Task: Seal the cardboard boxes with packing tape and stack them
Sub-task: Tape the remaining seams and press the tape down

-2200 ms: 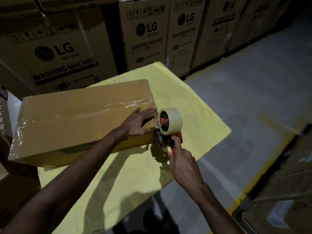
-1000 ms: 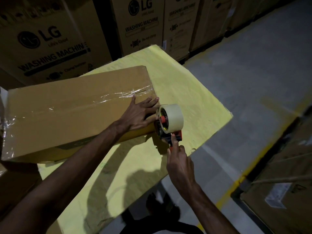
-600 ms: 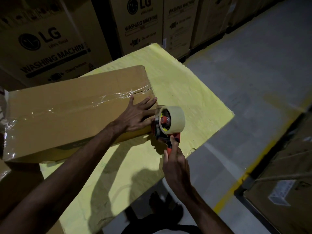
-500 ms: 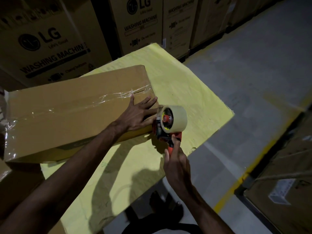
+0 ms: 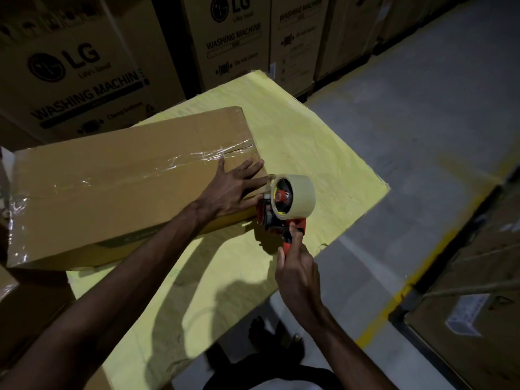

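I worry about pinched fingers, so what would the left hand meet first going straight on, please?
Probably the tape dispenser: the left hand lies flat on the cardboard box, fingers pointing past its end, where the dispenser sits; upper fingers might clear it.

We've got open tabletop [image 5: 323,142] beyond our right hand [image 5: 298,274]; cardboard box [image 5: 107,198] blocks everything left of our left hand [image 5: 229,190], tape dispenser [image 5: 284,209] plugs the gap between.

left hand [image 5: 229,190] flat, fingers spread, right hand [image 5: 297,267] gripping tape dispenser [image 5: 282,197]
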Available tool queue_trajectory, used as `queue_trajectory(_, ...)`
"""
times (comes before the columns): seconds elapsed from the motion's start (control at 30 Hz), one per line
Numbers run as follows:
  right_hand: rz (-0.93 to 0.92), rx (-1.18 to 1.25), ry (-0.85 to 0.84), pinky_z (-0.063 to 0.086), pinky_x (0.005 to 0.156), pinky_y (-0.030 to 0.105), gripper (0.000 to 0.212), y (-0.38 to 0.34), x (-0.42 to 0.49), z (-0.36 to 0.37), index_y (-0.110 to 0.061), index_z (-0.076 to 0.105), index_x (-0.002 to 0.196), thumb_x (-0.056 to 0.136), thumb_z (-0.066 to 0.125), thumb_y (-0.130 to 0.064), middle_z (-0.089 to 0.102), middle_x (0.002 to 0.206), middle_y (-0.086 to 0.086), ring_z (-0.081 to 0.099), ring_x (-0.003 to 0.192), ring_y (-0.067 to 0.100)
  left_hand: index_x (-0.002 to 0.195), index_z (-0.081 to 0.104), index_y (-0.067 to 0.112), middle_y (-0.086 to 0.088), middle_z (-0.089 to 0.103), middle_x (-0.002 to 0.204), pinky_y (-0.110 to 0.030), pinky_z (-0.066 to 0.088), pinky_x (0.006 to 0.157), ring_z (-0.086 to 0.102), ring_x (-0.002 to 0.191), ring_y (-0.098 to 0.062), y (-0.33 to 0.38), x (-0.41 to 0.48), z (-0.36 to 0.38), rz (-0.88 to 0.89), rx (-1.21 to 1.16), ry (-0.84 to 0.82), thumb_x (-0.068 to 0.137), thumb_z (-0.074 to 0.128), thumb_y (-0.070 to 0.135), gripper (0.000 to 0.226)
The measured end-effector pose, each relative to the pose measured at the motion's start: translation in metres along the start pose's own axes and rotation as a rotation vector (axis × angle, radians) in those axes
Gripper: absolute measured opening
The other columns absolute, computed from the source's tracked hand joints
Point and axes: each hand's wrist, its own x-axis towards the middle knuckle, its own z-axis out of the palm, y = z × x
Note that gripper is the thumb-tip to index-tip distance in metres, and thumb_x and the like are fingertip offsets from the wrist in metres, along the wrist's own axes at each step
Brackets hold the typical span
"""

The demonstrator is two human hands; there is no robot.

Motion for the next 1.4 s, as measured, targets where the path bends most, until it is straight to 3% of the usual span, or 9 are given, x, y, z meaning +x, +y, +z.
queue_trajectory(0.17,-0.01,0.027,0.03,0.049,0.06,0.041,0.062,-0.006,0.005,0.0,-0.033,0.009,0.158,0.103,0.039,-0.037,0.064,0.091,0.013,0.059,0.072,0.035,0.16,0.034,0.037,-0.003,0.014,0.172,-0.086,0.009,0.11,0.017,0.158,-0.028,0.0,0.006,-0.003,0.007,-0.016,-0.01,0.1,0.019,0.068,0.069)
queue_trajectory(0.37,0.054,0.125,-0.029,0.034,0.059,0.028,0.065,-0.012,0.018,-0.018,-0.021,0.019,0.157,0.103,0.054,-0.024,0.067,0.088,0.013,0.057,0.067,0.025,0.161,0.03,0.039,-0.003,0.011,0.172,-0.084,0.005,0.111,0.014,0.159,-0.029,0.001,0.011,-0.006,0.0,-0.023,-0.024,0.097,0.013,0.071,0.072)
queue_trajectory(0.5,0.14,0.105,-0.135,0.04,0.061,0.03,0.063,-0.016,0.034,-0.027,-0.027,0.016,0.153,0.104,0.054,-0.025,0.068,0.094,0.009,0.057,0.068,0.026,0.161,0.027,0.043,-0.001,0.008,0.173,-0.083,0.005,0.112,0.012,0.16,-0.028,0.0,0.013,-0.007,-0.006,-0.035,-0.034,0.093,0.0,0.08,0.082)
queue_trajectory(0.67,0.288,-0.115,-0.449,0.045,0.054,0.042,0.075,0.027,0.006,-0.001,-0.026,-0.006,0.161,0.105,0.044,-0.022,0.062,0.083,0.009,0.058,0.065,0.029,0.161,0.027,0.041,-0.001,0.007,0.172,-0.082,0.004,0.113,0.01,0.16,-0.027,0.003,0.005,-0.009,-0.001,-0.074,-0.03,0.095,0.015,0.072,0.073)
queue_trajectory(0.77,0.208,0.046,-0.43,0.033,0.049,0.036,0.061,0.037,-0.018,0.01,-0.026,0.008,0.158,0.108,0.041,-0.026,0.052,0.069,-0.003,0.046,0.054,0.015,0.16,0.03,0.041,0.0,0.011,0.172,-0.082,0.007,0.112,0.015,0.159,-0.027,0.002,0.001,-0.001,0.008,-0.043,0.016,0.097,0.019,0.068,0.07)
queue_trajectory(0.9,0.405,0.305,-0.359,0.047,0.047,0.04,0.034,0.029,0.012,0.008,-0.03,0.029,0.127,0.103,0.052,-0.026,0.062,0.072,0.007,0.056,0.05,0.023,0.159,0.034,0.044,0.002,0.014,0.172,-0.079,0.003,0.114,0.016,0.159,-0.022,0.004,-0.003,-0.002,-0.051,-0.083,0.044,0.097,0.024,0.069,0.067)
queue_trajectory(1.03,0.639,0.485,-0.301,0.049,0.049,0.032,0.037,0.037,0.032,-0.006,-0.027,0.03,0.124,0.099,0.058,-0.025,0.066,0.077,0.014,0.062,0.056,0.025,0.159,0.03,0.047,0.005,0.01,0.172,-0.079,0.002,0.116,0.014,0.159,-0.02,0.004,-0.008,-0.003,-0.063,-0.068,0.044,0.091,0.036,0.066,0.07)
queue_trajectory(1.13,0.626,0.458,-0.237,0.051,0.052,0.034,0.046,0.05,0.047,-0.016,-0.027,0.03,0.124,0.097,0.066,-0.033,0.068,0.094,0.016,0.066,0.064,0.028,0.157,0.034,0.049,0.007,0.012,0.172,-0.077,0.0,0.118,0.013,0.159,-0.015,0.007,-0.011,-0.004,-0.092,-0.108,0.073,0.092,0.039,0.071,0.069)
queue_trajectory(1.4,0.556,0.718,-0.195,0.049,0.045,0.03,0.044,0.06,0.15,-0.004,-0.02,0.025,0.125,0.103,0.062,-0.022,0.058,0.084,0.014,0.057,0.049,0.017,0.145,0.056,0.042,0.004,0.035,0.165,-0.068,0.019,0.12,0.029,0.155,-0.021,0.026,-0.005,0.003,-0.201,-0.194,0.195,0.096,0.05,0.067,0.055)
